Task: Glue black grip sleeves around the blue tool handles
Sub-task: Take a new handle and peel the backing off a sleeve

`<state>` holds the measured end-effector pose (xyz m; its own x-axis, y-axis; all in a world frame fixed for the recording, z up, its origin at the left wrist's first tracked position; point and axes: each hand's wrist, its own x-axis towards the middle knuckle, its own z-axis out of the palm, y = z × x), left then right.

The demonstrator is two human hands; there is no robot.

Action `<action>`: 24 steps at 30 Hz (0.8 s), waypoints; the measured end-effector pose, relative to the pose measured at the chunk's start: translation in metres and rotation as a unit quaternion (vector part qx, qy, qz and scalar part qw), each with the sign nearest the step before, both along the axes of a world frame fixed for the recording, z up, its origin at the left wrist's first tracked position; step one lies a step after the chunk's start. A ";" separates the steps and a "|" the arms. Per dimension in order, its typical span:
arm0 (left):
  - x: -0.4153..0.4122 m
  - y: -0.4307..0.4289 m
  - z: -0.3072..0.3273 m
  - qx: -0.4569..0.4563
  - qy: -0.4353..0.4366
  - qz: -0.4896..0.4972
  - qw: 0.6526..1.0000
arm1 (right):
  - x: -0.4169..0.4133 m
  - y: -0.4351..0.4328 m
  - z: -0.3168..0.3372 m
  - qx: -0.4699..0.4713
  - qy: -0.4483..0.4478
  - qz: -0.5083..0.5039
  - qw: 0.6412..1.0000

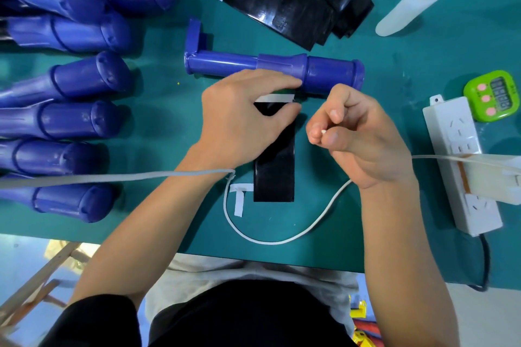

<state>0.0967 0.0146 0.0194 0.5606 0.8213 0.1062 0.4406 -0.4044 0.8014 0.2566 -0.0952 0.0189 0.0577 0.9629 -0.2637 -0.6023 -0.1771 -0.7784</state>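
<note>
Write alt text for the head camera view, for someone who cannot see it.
A person's left hand holds the far end of a black grip sleeve flat on a green table, while the right hand pinches a tiny white scrap. A blue tool handle lies crosswise beyond; more blue handles are piled at left.

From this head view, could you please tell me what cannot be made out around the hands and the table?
Hidden: the upper end of the black sleeve, under the left hand, head view.
Too small: the white scrap pinched by the right hand; what it is cannot be told.
Blurred: the green timer display, unreadable.
Cut off: the blue handles at the left, by the frame edge.
</note>
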 end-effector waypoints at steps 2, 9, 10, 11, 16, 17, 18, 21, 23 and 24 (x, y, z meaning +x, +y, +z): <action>-0.002 -0.004 0.002 0.050 -0.079 -0.019 0.995 | -0.001 0.001 -0.001 0.007 -0.015 -0.009 1.000; -0.004 -0.007 0.000 -0.066 -0.134 -0.027 0.988 | -0.004 0.002 -0.006 0.014 -0.074 -0.028 0.997; -0.004 -0.006 0.001 -0.085 -0.137 -0.025 0.987 | -0.003 0.002 -0.007 0.012 -0.083 -0.025 0.996; -0.004 -0.004 0.001 -0.094 -0.136 -0.027 0.986 | -0.003 0.001 -0.009 0.009 -0.090 -0.020 0.996; -0.004 0.000 0.000 -0.097 -0.109 -0.077 0.986 | -0.001 -0.001 -0.011 0.000 -0.128 -0.011 0.992; -0.004 0.000 0.001 -0.101 -0.109 -0.077 0.986 | -0.001 -0.002 -0.011 0.000 -0.137 -0.020 0.990; -0.004 0.001 0.002 -0.112 -0.116 -0.068 0.985 | -0.001 -0.002 -0.011 -0.002 -0.146 -0.036 0.989; -0.005 0.008 0.009 -0.166 -0.166 0.016 0.972 | 0.000 -0.003 -0.011 -0.004 -0.173 -0.087 0.981; -0.011 0.019 0.014 -0.176 -0.166 0.071 0.968 | 0.001 -0.005 -0.012 -0.004 -0.211 -0.107 0.972; -0.015 0.024 0.014 -0.163 -0.134 0.079 0.974 | 0.001 -0.006 -0.013 -0.009 -0.241 -0.116 0.964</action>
<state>0.0820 0.0390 0.0338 0.4123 0.9097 -0.0497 0.2341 -0.0531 0.9708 0.2579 -0.1010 0.0062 0.3902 0.9051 -0.1691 -0.1970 -0.0973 -0.9756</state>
